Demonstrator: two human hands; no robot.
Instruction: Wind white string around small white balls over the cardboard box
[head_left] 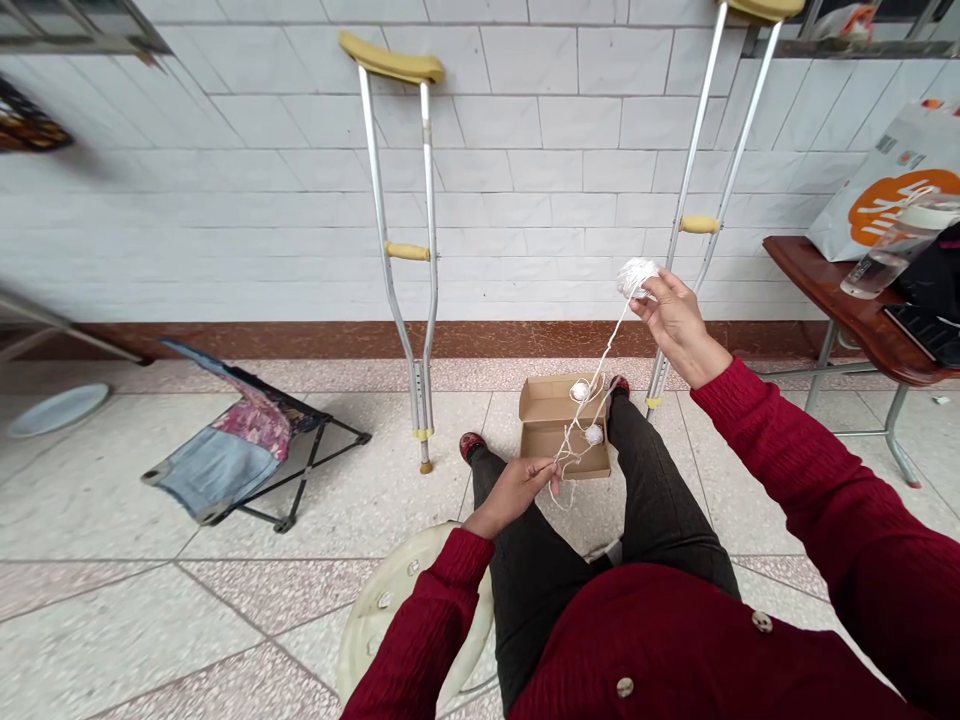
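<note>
My right hand [675, 318] is raised at the right, its fingers closed around a ball of white yarn [637, 276]. From that ball a strand of yarn [613, 337] runs down to the left. My left hand [525, 482] pinches the yarn strands lower down, between thumb and fingers, with loose loops hanging about it. An open cardboard box [539, 452] stands on the floor between my feet. A small white yarn ball [580, 390] shows against the box's lid, and another yarn ball [593, 435] shows at the box's right side.
Two crutches [426, 400] lean on the tiled wall, the second crutch [699, 225] near my right hand. A folding chair [251, 450] stands left, and a round stool [375, 600] is beside my leg. At right, a table [810, 270] bears a bottle [881, 265] and a bag [855, 200].
</note>
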